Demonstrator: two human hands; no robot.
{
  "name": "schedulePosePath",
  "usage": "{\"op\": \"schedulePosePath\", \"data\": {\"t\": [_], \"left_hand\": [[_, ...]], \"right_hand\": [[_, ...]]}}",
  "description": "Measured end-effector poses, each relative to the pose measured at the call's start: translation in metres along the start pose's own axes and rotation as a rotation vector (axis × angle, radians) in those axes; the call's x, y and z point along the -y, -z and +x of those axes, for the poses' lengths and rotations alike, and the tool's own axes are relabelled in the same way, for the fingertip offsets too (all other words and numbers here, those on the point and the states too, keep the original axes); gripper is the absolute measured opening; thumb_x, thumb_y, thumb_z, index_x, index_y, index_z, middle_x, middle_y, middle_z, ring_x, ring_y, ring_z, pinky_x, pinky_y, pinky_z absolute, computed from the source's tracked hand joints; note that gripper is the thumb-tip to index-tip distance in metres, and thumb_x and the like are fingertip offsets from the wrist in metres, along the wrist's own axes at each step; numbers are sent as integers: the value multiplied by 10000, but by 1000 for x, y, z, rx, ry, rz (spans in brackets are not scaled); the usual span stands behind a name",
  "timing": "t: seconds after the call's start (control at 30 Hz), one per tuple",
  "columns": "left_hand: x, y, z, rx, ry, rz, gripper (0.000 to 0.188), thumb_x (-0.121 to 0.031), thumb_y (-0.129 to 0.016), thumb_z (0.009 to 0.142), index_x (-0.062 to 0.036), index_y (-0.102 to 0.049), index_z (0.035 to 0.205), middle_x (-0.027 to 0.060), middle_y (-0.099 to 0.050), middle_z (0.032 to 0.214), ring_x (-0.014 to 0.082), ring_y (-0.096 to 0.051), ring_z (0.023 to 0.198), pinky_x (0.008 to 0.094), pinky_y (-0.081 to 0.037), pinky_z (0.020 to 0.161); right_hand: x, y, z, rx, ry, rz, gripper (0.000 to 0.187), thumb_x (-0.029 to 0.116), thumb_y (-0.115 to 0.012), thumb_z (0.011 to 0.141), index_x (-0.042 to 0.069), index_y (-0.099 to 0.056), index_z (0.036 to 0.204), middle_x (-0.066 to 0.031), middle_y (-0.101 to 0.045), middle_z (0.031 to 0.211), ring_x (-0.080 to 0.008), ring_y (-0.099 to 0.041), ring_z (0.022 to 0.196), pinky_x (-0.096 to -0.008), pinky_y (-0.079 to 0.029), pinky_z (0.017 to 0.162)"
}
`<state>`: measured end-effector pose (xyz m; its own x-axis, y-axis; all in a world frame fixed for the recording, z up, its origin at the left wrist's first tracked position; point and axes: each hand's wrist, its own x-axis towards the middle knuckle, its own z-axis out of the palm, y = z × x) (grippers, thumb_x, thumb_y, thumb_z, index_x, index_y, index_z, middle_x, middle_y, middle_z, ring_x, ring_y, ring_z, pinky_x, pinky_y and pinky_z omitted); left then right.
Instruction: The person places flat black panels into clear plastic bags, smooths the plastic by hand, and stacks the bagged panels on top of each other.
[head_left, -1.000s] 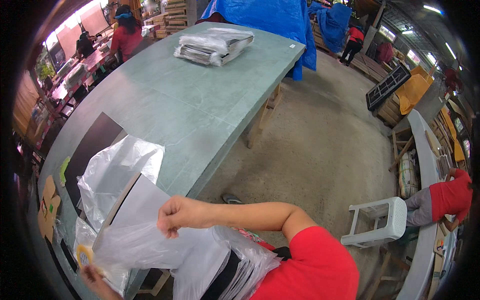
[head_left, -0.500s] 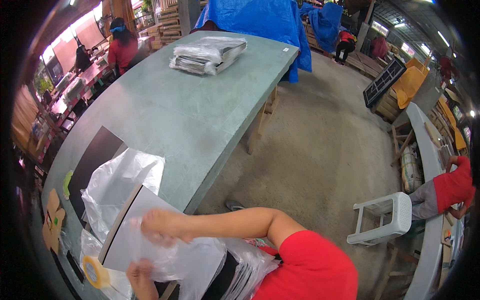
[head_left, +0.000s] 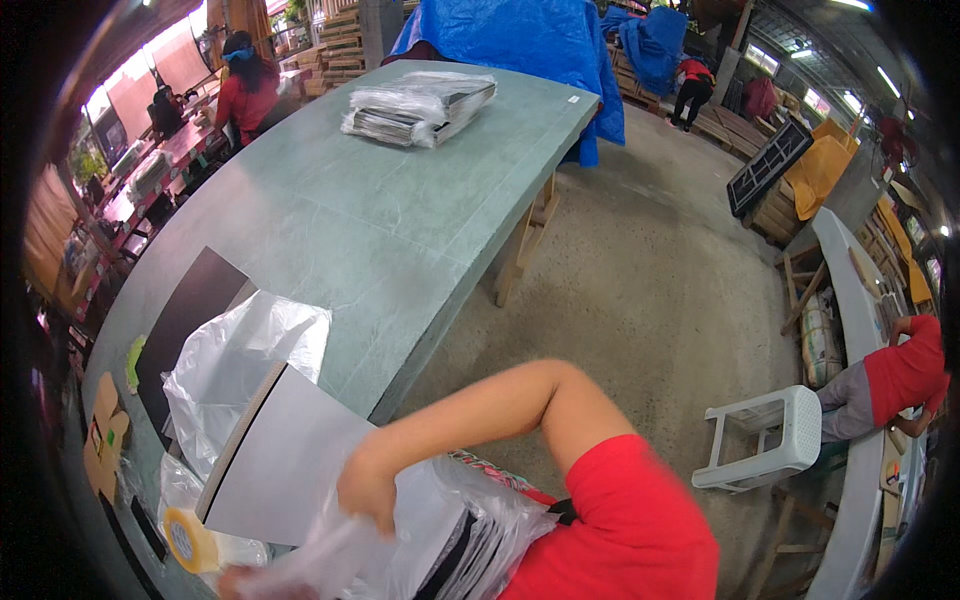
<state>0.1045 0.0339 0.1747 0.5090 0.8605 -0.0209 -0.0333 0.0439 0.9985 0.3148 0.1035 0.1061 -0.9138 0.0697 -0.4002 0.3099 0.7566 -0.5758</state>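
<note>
Head view: the right hand point(head_left: 368, 490) bends downward at the wrist, its fingers folded close together against a crumpled clear plastic film point(head_left: 335, 555); whether they pinch it cannot be told. The left hand point(head_left: 238, 582) is blurred at the lower edge, partly covered by the same film, and the state of its fingers cannot be told either. Between and beyond the hands lies the flat grey panel point(head_left: 290, 450), slanted, with a beige strip and a dark band along its far left edge; the film lies across its near end. Just below the right forearm, a stack of clear plastic sleeves point(head_left: 485, 540) with dark bands showing through lies against the red-sleeved body.

Near the left hand, a roll of yellowish tape point(head_left: 190, 540) leans beside the panel's lower left corner. A clear plastic bag point(head_left: 245, 350) is spread just beyond the panel, overlapping a dark sheet point(head_left: 180, 335). Left of these are a bright green scrap point(head_left: 134, 362) and a cut piece of brown cardboard point(head_left: 106, 440).

All of these last rest on a grey-green table point(head_left: 350, 240), whose far end bears a plastic-wrapped stack of flat panels point(head_left: 420, 108). Behind hangs a blue tarpaulin point(head_left: 510, 45). Well apart to the right, a white plastic stool point(head_left: 790, 435) stands beside a co-worker in a red shirt point(head_left: 905, 375), who bends over a long bench point(head_left: 845, 260).
</note>
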Motion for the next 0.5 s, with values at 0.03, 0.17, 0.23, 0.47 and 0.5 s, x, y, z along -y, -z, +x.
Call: {"op": "schedulePosePath", "data": {"t": [0.03,0.17,0.23,0.47,0.5], "left_hand": [[-10,6,-3,252,147,159,317,-332,-500,786,-25,-546,848,140,-564,713,232,-549,646,333,-432,545],[19,-9,-1,211,5,1433,343,-336,-525,764,-9,-570,858,169,-581,698,259,-568,680,361,-418,567],[20,-7,6,260,158,1658,346,-315,-543,755,4,-555,889,198,-579,728,262,-574,698,379,-421,579],[3,-8,-7,516,261,787,175,-66,-522,731,-5,-579,884,168,-560,701,275,-555,692,400,-428,714],[0,11,-12,315,200,612,210,-72,-495,740,-6,-547,932,174,-541,774,268,-546,743,391,-427,730]], "right_hand": [[-8,0,-9,-9,-318,-190,592,529,-545,703,34,-558,1028,-153,-536,1074,-250,-492,1004,-385,-353,879],[-11,10,-22,362,-606,-823,609,550,-309,751,148,-421,1194,-129,-303,1286,-215,-210,1213,-425,-76,997],[18,16,-48,301,-488,-974,496,425,-413,752,144,-481,1155,-144,-437,1208,-255,-362,1159,-445,-227,976],[-8,49,-81,-1478,-359,-134,175,63,-558,611,76,-546,785,-99,-568,628,-321,-564,598,-389,-435,508],[-9,44,-82,-1436,-350,-91,220,58,-563,603,77,-535,820,-102,-569,669,-311,-565,633,-385,-437,531]]}}
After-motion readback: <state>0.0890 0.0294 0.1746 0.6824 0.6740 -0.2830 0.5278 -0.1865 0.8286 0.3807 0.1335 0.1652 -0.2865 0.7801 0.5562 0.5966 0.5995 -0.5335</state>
